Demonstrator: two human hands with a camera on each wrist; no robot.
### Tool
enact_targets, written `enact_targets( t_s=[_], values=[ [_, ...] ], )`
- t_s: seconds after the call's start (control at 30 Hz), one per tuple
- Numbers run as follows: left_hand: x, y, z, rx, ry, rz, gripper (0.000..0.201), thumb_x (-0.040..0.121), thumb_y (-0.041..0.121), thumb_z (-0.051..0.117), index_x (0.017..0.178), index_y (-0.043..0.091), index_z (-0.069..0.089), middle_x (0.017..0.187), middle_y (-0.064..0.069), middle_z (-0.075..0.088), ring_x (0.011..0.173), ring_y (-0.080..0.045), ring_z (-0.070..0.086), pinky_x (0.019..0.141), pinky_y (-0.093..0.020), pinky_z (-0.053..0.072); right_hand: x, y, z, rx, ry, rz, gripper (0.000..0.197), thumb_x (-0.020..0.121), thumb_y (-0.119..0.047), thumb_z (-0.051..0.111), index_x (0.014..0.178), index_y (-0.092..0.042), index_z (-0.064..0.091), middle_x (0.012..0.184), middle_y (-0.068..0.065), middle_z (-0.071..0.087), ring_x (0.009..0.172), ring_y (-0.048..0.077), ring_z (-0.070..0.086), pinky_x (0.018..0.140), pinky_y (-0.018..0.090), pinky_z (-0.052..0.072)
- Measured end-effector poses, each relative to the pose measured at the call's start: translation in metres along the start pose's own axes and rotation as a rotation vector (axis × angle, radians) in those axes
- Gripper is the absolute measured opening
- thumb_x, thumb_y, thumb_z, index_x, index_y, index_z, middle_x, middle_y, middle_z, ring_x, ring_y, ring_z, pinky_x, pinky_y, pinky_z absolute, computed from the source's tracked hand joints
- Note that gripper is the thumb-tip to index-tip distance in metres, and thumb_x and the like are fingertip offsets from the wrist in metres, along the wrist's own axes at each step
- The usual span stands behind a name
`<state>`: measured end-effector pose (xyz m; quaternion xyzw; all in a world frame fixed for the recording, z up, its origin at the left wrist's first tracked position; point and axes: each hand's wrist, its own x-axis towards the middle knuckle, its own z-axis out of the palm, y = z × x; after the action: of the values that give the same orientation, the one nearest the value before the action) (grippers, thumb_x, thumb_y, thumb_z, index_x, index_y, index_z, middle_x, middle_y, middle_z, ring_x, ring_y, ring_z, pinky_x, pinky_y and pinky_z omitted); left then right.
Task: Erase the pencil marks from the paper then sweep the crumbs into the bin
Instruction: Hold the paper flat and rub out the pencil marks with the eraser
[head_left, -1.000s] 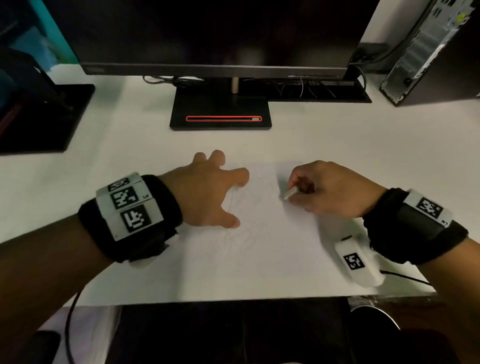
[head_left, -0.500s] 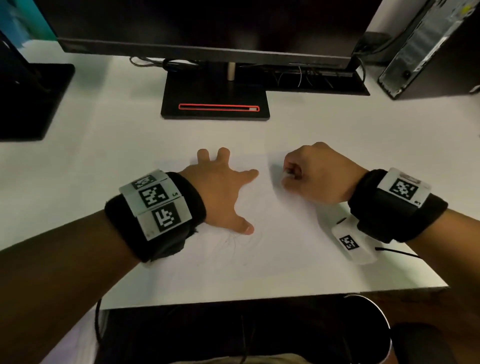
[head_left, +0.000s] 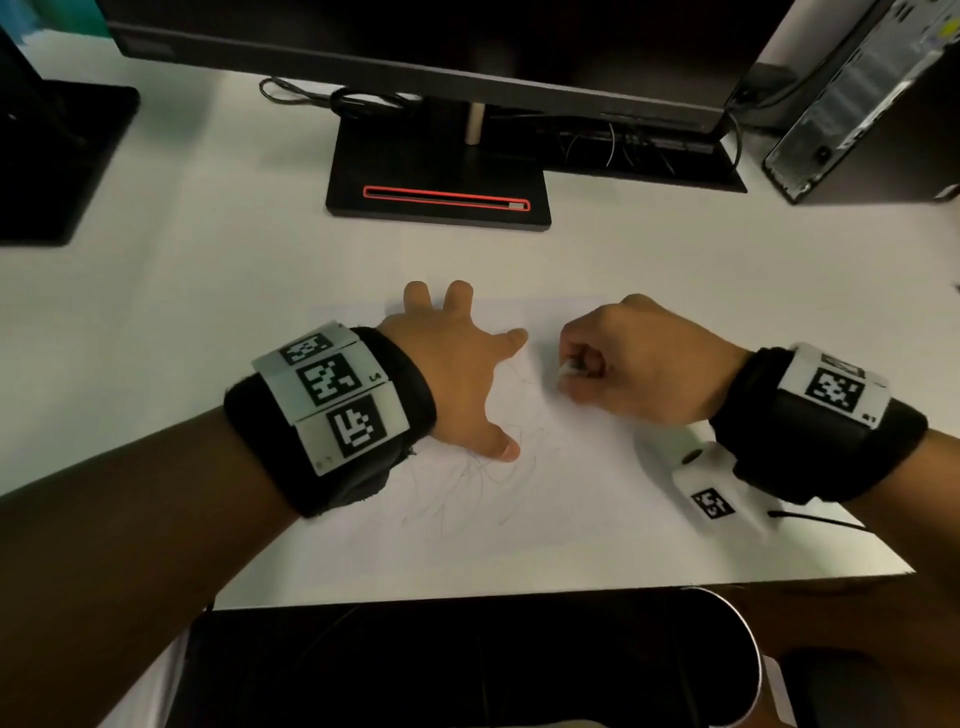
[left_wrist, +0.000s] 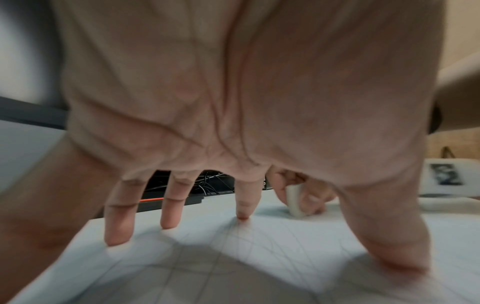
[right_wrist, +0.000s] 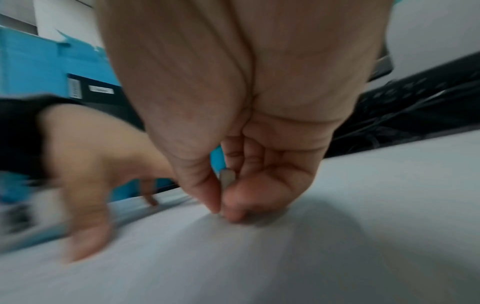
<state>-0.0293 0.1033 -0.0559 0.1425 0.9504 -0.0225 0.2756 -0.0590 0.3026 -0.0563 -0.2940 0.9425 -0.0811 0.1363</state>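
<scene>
Tabletop: a white tabletop (head_left: 182, 291) with a monitor stand (head_left: 439, 187) at the back and a computer case (head_left: 872, 98) at the far right; the light is dim.
Paper: the paper (head_left: 545, 499) lies flat near the front edge, with faint pencil marks (head_left: 467, 483) mostly in its lower middle part.
Left hand: the left hand (head_left: 457, 374) is spread, with straight fingers pressing the paper down and holding nothing. The thumb is close to the marks.
Right hand: the right hand (head_left: 634, 364) has a closed grip, thumb and fingers pinching a small white eraser (left_wrist: 294, 200) whose lower end touches the paper.
Eraser place: just right of the left index finger, on the upper part of the sheet.
Bin: a round rim (head_left: 748, 639) shows under the front edge; I judge it is the bin.
Step in hand: the erasing, I think not finished, because many lines are visible nearer the front edge.
How to do it well: make short strokes away from the holding hand, so the sheet does not wrinkle. Keep the left hand near the rubbed place and move it along. Use moderate pressure and keep the crumbs on the sheet for sweeping.
Risk: thin paper can crease or tear if it is pushed toward the pinned side.
</scene>
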Motion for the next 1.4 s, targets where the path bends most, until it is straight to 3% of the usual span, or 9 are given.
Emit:
enact_targets(
  t_s=[0.1, 0.23, 0.33, 0.5, 0.83, 0.97, 1.13, 1.23, 1.4],
  values=[
    [0.000, 0.001, 0.000, 0.019, 0.003, -0.005, 0.109, 0.071, 0.083, 0.060, 0.156, 0.046, 0.003, 0.152, -0.012, 0.012, 0.138, -0.041, 0.017, 0.089, -0.042, 0.046, 0.004, 0.010, -0.006, -0.023, 0.072, 0.071, 0.017, 0.086, -0.024, 0.065, 0.074, -0.014, 0.059, 0.062, -0.004, 0.055, 0.060, 0.011, 0.046, 0.056, 0.027, 0.036],
    [0.000, 0.001, -0.001, 0.008, 0.004, -0.006, 0.109, 0.071, 0.083, 0.061, 0.156, 0.046, 0.004, 0.151, -0.011, 0.014, 0.137, -0.041, 0.017, 0.084, -0.040, 0.044, -0.002, -0.002, 0.002, -0.004, -0.017, -0.025, 0.016, 0.086, -0.027, 0.064, 0.075, -0.015, 0.061, 0.061, -0.005, 0.056, 0.060, 0.010, 0.049, 0.057, 0.027, 0.039],
    [0.000, 0.002, -0.001, 0.019, -0.008, -0.005, 0.109, 0.071, 0.083, 0.061, 0.156, 0.046, 0.003, 0.151, -0.011, 0.013, 0.138, -0.042, 0.017, 0.091, -0.043, 0.046, 0.003, 0.011, -0.007, -0.027, 0.044, 0.084, 0.019, 0.086, -0.027, 0.064, 0.071, -0.018, 0.056, 0.062, -0.007, 0.052, 0.064, 0.003, 0.041, 0.060, 0.028, 0.034],
    [-0.001, 0.001, -0.001, 0.017, -0.008, 0.002, 0.109, 0.070, 0.083, 0.061, 0.156, 0.046, 0.004, 0.150, -0.011, 0.014, 0.137, -0.042, 0.018, 0.092, -0.044, 0.047, -0.001, -0.001, -0.002, -0.025, -0.035, -0.019, 0.017, 0.085, -0.026, 0.064, 0.073, -0.016, 0.060, 0.060, -0.005, 0.055, 0.057, 0.008, 0.047, 0.056, 0.027, 0.040],
    [-0.003, 0.001, 0.001, 0.007, 0.003, 0.014, 0.109, 0.071, 0.082, 0.063, 0.156, 0.045, 0.006, 0.153, -0.011, 0.012, 0.139, -0.041, 0.016, 0.096, -0.045, 0.045, 0.008, 0.009, -0.010, -0.006, 0.028, 0.066, 0.021, 0.086, -0.026, 0.064, 0.069, -0.017, 0.057, 0.059, -0.005, 0.054, 0.060, 0.013, 0.047, 0.055, 0.025, 0.035],
    [-0.002, 0.001, 0.001, -0.004, 0.008, 0.011, 0.109, 0.071, 0.081, 0.063, 0.156, 0.046, 0.005, 0.151, -0.010, 0.013, 0.138, -0.041, 0.016, 0.098, -0.045, 0.047, 0.005, -0.005, -0.001, -0.006, -0.035, 0.005, 0.017, 0.085, -0.028, 0.063, 0.071, -0.019, 0.060, 0.060, -0.005, 0.056, 0.060, 0.006, 0.047, 0.058, 0.029, 0.042],
    [-0.002, 0.003, 0.000, 0.015, 0.000, 0.010, 0.109, 0.072, 0.082, 0.061, 0.156, 0.044, 0.004, 0.154, -0.011, 0.010, 0.140, -0.042, 0.015, 0.100, -0.047, 0.046, 0.016, 0.008, -0.010, 0.002, 0.051, 0.089, 0.024, 0.086, -0.024, 0.065, 0.066, -0.018, 0.053, 0.059, -0.005, 0.053, 0.059, 0.009, 0.046, 0.055, 0.026, 0.034],
    [-0.002, 0.002, 0.000, 0.003, 0.002, 0.004, 0.109, 0.072, 0.082, 0.062, 0.156, 0.046, 0.003, 0.151, -0.011, 0.012, 0.138, -0.041, 0.016, 0.097, -0.044, 0.047, 0.014, -0.005, -0.003, -0.005, -0.025, 0.011, 0.021, 0.087, -0.028, 0.064, 0.070, -0.019, 0.056, 0.061, -0.007, 0.053, 0.059, 0.004, 0.044, 0.057, 0.027, 0.037],
    [-0.002, 0.003, 0.000, 0.014, 0.005, 0.005, 0.109, 0.071, 0.082, 0.062, 0.156, 0.045, 0.005, 0.155, -0.010, 0.009, 0.140, -0.042, 0.014, 0.096, -0.045, 0.045, 0.020, 0.009, -0.013, -0.009, 0.039, 0.080, 0.020, 0.086, -0.026, 0.064, 0.070, -0.017, 0.057, 0.062, -0.004, 0.056, 0.064, 0.014, 0.048, 0.057, 0.028, 0.036]
  ],
)
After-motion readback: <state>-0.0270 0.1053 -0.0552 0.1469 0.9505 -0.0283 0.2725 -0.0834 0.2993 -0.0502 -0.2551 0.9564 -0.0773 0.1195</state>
